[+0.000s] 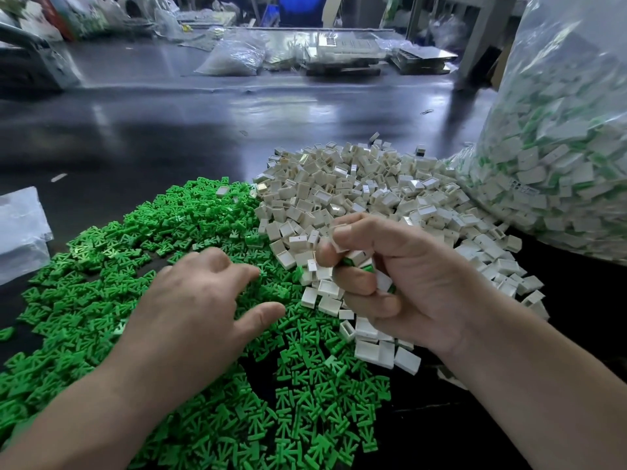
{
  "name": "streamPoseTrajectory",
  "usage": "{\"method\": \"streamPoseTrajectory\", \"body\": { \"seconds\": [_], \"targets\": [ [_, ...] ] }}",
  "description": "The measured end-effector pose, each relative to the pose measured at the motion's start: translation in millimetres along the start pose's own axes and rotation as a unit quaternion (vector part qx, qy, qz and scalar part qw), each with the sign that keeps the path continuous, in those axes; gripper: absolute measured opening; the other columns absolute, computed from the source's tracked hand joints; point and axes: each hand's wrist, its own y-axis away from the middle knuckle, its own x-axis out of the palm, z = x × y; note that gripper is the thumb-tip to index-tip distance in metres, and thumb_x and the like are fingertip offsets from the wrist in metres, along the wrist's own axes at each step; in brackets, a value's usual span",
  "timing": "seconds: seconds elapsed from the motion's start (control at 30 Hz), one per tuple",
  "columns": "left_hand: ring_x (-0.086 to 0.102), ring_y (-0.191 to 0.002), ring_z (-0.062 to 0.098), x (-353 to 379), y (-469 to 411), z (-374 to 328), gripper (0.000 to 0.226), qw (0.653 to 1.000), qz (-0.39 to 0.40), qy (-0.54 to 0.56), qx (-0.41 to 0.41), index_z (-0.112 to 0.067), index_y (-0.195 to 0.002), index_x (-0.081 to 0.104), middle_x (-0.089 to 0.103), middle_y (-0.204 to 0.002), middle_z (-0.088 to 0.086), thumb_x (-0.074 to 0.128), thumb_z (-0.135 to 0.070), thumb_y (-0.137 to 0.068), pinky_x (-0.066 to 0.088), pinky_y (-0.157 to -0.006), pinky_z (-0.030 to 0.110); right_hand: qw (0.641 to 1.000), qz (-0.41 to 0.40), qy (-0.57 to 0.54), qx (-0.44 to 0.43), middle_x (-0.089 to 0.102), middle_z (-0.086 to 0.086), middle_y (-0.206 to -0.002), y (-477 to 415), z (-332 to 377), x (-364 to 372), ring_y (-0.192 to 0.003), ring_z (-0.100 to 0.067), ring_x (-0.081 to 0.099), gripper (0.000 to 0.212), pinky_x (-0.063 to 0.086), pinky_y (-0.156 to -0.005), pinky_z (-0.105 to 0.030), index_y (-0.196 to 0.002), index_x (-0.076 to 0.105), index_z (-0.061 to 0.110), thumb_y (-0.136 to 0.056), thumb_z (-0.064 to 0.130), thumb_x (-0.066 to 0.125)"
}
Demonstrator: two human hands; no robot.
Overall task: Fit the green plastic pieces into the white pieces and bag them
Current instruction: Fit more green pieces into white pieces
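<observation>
A wide heap of small green plastic pieces (112, 252) covers the dark table at left and front. Beside it at centre right lies a heap of small white box-shaped pieces (366, 188). My left hand (193, 300) hovers low over the green heap with fingers spread and relaxed, fingertips touching the green pieces. My right hand (400, 283) is curled into a fist that grips a handful of white pieces with green showing inside (356, 262). A big clear bag (559, 147) at right is filled with fitted white-and-green pieces.
A flat clear plastic bag (20, 232) lies at the left table edge. Across the dark glossy table (203, 130), far back, are more plastic bags (234, 59) and stacked trays (342, 56). A small white scrap (58, 177) lies on the table.
</observation>
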Motion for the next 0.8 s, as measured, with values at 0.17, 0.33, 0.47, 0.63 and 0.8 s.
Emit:
{"method": "streamPoseTrajectory", "body": {
  "seconds": [0.17,0.33,0.47,0.63,0.8],
  "targets": [
    [0.05,-0.074,0.011,3,-3,-9,0.033,0.998,-0.03,0.006,0.051,-0.034,-0.099,0.074,0.06,-0.084,-0.012,0.056,-0.056,-0.083,0.037,-0.064,0.031,1.0,0.01,0.024,0.01,0.059,-0.006,-0.076,-1,-7,0,-0.046,-0.009,0.046,0.006,0.032,-0.032,-0.015,-0.088,0.069,0.014,-0.084,0.012,0.065],
    [0.049,-0.073,0.007,8,-4,-8,0.012,0.995,-0.059,0.05,0.06,-0.033,-0.083,0.066,0.055,-0.078,-0.018,0.061,-0.044,-0.084,0.033,-0.062,0.029,0.999,-0.004,0.041,0.014,0.058,-0.007,-0.077,-1,-8,0,-0.047,-0.01,0.045,0.008,0.032,-0.032,-0.016,-0.1,0.066,0.01,-0.092,0.009,0.064],
    [0.057,-0.072,-0.002,9,-4,-4,0.014,0.98,-0.085,0.178,0.01,-0.037,-0.083,0.058,0.061,-0.072,-0.016,0.055,-0.049,-0.088,0.038,-0.052,0.013,0.994,-0.035,0.101,0.009,0.062,-0.007,-0.076,0,-10,2,-0.046,-0.011,0.044,0.015,0.031,-0.033,-0.016,-0.109,0.065,0.004,-0.095,0.011,0.063],
    [0.069,-0.068,0.014,5,-3,-7,0.011,0.827,-0.031,0.559,-0.056,-0.033,-0.094,0.07,0.073,-0.081,0.003,0.065,-0.038,-0.085,0.052,-0.054,0.02,0.979,-0.05,0.199,-0.019,0.061,-0.002,-0.07,0,-15,5,-0.045,-0.009,0.046,0.011,0.032,-0.034,-0.017,-0.104,0.073,0.013,-0.095,0.013,0.067],
    [0.068,-0.07,0.021,4,-5,-5,0.028,0.733,-0.002,0.675,-0.086,-0.022,-0.098,0.074,0.072,-0.082,0.012,0.075,-0.03,-0.072,0.052,-0.055,0.024,0.97,-0.024,0.237,-0.044,0.062,0.001,-0.074,2,-19,6,-0.048,-0.009,0.048,0.012,0.035,-0.036,-0.019,-0.102,0.074,0.019,-0.099,0.018,0.063]
  ]
}}
